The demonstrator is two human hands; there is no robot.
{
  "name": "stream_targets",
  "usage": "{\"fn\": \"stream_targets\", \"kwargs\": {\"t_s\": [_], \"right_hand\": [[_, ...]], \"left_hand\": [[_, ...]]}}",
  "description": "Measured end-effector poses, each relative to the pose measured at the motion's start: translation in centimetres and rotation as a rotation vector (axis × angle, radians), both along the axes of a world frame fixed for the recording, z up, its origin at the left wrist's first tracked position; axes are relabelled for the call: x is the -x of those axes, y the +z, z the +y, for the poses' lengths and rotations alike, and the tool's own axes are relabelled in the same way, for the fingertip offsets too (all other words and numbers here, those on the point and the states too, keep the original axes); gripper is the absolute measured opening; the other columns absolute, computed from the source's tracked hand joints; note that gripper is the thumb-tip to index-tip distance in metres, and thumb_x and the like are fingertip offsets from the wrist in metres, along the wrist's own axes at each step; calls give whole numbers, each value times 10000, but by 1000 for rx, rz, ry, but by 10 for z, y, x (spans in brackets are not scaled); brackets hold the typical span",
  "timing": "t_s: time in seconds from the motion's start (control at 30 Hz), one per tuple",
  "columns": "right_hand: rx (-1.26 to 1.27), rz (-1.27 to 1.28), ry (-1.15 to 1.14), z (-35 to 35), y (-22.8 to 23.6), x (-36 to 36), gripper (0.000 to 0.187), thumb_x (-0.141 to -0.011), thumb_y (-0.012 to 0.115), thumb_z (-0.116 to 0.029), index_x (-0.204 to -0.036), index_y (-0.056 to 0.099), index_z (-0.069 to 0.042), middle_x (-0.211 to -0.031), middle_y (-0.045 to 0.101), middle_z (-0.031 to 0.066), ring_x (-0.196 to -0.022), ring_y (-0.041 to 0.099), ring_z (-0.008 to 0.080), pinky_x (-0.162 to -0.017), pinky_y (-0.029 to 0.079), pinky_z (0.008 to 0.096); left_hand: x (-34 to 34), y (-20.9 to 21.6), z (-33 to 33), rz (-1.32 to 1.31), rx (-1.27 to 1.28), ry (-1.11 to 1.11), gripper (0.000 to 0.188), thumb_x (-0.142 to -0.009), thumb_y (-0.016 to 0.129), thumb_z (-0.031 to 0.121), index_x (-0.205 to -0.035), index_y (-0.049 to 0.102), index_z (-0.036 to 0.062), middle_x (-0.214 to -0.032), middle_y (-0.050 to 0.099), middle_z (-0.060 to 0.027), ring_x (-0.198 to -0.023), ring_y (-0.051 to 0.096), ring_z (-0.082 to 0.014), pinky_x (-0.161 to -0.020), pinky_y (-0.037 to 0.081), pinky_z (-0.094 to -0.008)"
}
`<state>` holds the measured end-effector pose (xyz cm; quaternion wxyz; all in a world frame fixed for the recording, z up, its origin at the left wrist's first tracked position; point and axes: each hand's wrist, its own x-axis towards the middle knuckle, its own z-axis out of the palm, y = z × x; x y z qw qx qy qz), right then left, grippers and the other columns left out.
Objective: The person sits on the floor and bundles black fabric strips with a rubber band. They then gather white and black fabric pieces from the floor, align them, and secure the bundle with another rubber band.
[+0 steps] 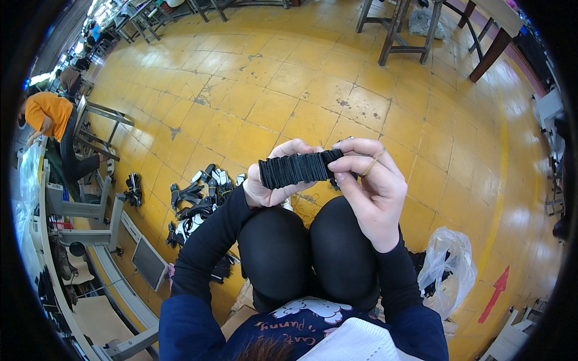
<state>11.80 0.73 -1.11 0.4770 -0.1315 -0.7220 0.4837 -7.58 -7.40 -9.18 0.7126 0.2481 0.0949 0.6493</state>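
Observation:
A row of thin black pieces (292, 169), packed face to face like a stack of fabric tabs, lies sideways above my knees. My left hand (257, 191) is closed around it, palm below and fingers along the far side. At the stack's right end, my right hand (380, 198) pinches the last pieces between thumb and fingertips. A thin yellow rubber band (374, 162) loops over fingers of that hand. Exactly how many pieces the right fingertips grip is hidden.
Bundles of black straps (208, 192) with white parts lie on the yellow tiled floor to the left. A clear plastic bag (448, 271) with black items stands right of my legs. A metal-framed workbench (90, 207) runs along the left, where a person in orange (51, 114) bends over.

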Motion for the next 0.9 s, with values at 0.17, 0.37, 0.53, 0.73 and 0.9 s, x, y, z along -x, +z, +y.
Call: {"fn": "stream_targets", "kwargs": {"t_s": [0.17,0.37,0.53,0.73,0.9], "right_hand": [[67,30,26,-6,4,2,175,-743,714,45,-912,683,8,-1035,636,120,-870,639,191,-754,509,280],[87,33,2,-4,4,2,165,-743,713,46,-899,677,6,-1036,637,120,-859,641,194,-755,513,287],[-58,0,-36,-1,2,1,168,-735,716,48,-893,677,4,-1052,635,121,-849,637,190,-745,511,288],[-19,1,-21,-4,5,0,189,-721,728,46,-899,680,4,-1070,630,125,-820,621,184,-725,506,283],[-32,-4,-12,-2,1,1,184,-730,703,74,-902,674,15,-1096,612,132,-857,610,183,-746,493,279]], "left_hand": [[2,1,-1,34,24,-9,766,-697,828,325,-1259,440,-23,-1343,430,-210,-1256,481,-328,-1031,479,-414],[-3,6,1,-48,-26,-14,735,-711,808,294,-1262,442,-26,-1345,430,-212,-1257,481,-331,-1033,477,-414],[-1,4,-1,19,20,15,704,-699,784,216,-1267,445,-25,-1345,437,-215,-1250,491,-339,-1031,478,-421],[-8,14,0,-49,8,33,575,-732,824,159,-1183,489,40,-1268,482,-293,-1211,508,-408,-971,530,-379],[-3,5,-1,25,12,25,717,-688,776,202,-1275,442,-40,-1337,450,-234,-1245,497,-337,-1032,476,-413]]}}
